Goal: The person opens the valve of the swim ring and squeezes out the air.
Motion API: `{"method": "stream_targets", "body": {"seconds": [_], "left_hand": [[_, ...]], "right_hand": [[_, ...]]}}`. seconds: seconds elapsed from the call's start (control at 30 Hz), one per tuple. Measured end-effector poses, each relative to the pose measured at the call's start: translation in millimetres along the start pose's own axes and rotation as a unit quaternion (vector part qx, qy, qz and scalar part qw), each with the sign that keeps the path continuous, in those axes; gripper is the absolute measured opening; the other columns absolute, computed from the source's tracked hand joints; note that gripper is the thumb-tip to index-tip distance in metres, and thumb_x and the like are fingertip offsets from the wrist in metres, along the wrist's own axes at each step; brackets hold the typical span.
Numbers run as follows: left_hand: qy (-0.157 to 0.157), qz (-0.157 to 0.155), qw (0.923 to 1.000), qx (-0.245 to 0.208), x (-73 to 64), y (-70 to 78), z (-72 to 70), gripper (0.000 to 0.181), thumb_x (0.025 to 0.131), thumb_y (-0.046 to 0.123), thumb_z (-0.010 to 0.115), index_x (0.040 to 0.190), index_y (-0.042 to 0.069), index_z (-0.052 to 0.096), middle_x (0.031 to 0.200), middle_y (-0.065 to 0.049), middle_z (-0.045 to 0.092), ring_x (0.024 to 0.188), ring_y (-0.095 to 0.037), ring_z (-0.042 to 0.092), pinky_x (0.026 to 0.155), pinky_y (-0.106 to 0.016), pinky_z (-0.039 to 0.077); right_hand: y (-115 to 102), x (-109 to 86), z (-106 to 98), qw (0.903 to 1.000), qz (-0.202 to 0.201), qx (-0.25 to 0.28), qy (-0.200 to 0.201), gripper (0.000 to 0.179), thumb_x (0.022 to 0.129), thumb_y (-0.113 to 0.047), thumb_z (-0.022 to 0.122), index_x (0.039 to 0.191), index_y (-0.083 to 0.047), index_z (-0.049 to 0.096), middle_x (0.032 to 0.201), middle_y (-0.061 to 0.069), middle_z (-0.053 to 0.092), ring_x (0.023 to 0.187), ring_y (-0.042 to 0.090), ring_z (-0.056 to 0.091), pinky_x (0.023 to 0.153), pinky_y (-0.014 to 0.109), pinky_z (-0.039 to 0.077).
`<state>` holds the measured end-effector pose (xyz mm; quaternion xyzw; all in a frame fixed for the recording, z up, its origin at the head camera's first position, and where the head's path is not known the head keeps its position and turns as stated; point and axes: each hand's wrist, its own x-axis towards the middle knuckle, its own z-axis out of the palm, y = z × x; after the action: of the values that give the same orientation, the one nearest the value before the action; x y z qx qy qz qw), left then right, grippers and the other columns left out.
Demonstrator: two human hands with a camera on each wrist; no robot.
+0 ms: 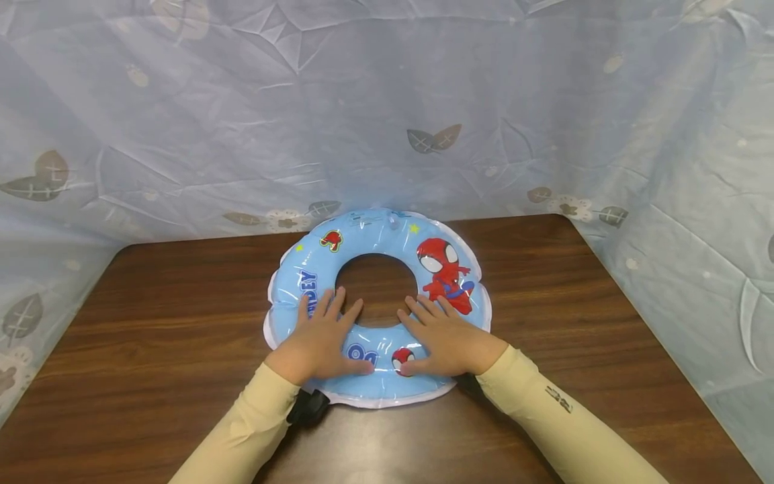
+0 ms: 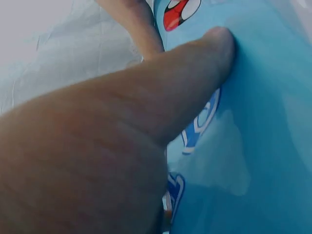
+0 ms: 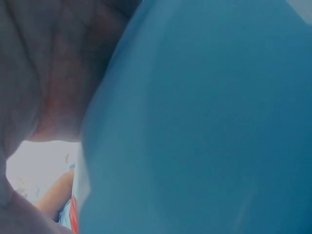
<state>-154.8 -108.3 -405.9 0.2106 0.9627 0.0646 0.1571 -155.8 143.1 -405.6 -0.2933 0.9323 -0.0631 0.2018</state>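
A light blue inflatable swim ring [image 1: 381,386] with red cartoon figures and blue lettering lies flat and puffed up on the brown wooden table. On its near left part rests my left hand [image 1: 323,343], fingers spread and pointing away from me. My right hand [image 1: 453,339] lies on the near right part in the same way, thumb toward the left one. In the left wrist view the left thumb [image 2: 195,73] touches the ring's printed surface. The right wrist view shows the right palm [image 3: 48,63] against the blue plastic; its fingertips are out of that view.
The wooden table [image 1: 181,323] extends to both sides of the ring. A pale grey-blue curtain [image 1: 363,121] with leaf prints hangs behind it and along both sides. A small black object [image 1: 308,407] sits under the left wrist.
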Motion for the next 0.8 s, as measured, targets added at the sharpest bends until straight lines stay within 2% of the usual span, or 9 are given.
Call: {"method": "stream_targets", "body": {"seconds": [0.07,0.2,0.37,0.63,0.8], "left_hand": [[0.001,0.015,0.9998,-0.009,-0.3,0.9,0.2,0.106,0.083,0.068,0.074,0.164,0.014,0.031,0.169,-0.024,0.02,0.156,-0.047,0.012,0.118,-0.076,0.005],[-0.018,0.042,0.9985,-0.03,-1.3,3.0,1.1,0.093,0.09,0.058,0.074,0.164,0.021,0.032,0.17,-0.021,0.022,0.156,-0.047,0.014,0.118,-0.075,0.006],[-0.024,0.051,0.9977,-0.037,-2.1,4.5,1.6,0.081,0.092,0.053,0.072,0.161,0.026,0.039,0.169,-0.02,0.024,0.156,-0.048,0.015,0.118,-0.075,0.005],[-0.025,0.054,0.9976,-0.037,-1.6,4.4,3.2,0.078,0.095,0.053,0.065,0.162,0.025,0.038,0.17,-0.019,0.022,0.156,-0.047,0.013,0.119,-0.075,0.005],[-0.027,0.054,0.9973,-0.04,-2.4,4.1,3.4,0.088,0.089,0.067,0.064,0.162,0.024,0.037,0.171,-0.019,0.02,0.157,-0.047,0.011,0.119,-0.075,0.003]], "right_hand": [[0.1,0.6,0.5,1.0,-0.002,-0.003,0.001,0.099,0.089,-0.065,0.066,0.165,-0.014,0.028,0.173,0.011,0.018,0.159,0.036,0.011,0.126,0.06,0.007],[0.3,1.5,1.4,1.0,-0.002,-0.005,0.001,0.099,0.089,-0.066,0.066,0.165,-0.015,0.028,0.173,0.01,0.018,0.159,0.036,0.012,0.126,0.06,0.007],[0.7,1.1,1.7,1.0,-0.001,-0.008,0.001,0.099,0.089,-0.065,0.066,0.165,-0.014,0.028,0.173,0.011,0.018,0.159,0.037,0.012,0.126,0.06,0.007],[1.5,1.3,1.7,1.0,-0.002,-0.005,0.005,0.097,0.09,-0.064,0.066,0.164,-0.012,0.03,0.172,0.013,0.02,0.159,0.038,0.013,0.125,0.061,0.007],[1.0,1.3,1.5,1.0,-0.003,0.0,0.008,0.097,0.09,-0.064,0.065,0.163,-0.012,0.031,0.172,0.013,0.02,0.158,0.039,0.013,0.125,0.062,0.007]]}}
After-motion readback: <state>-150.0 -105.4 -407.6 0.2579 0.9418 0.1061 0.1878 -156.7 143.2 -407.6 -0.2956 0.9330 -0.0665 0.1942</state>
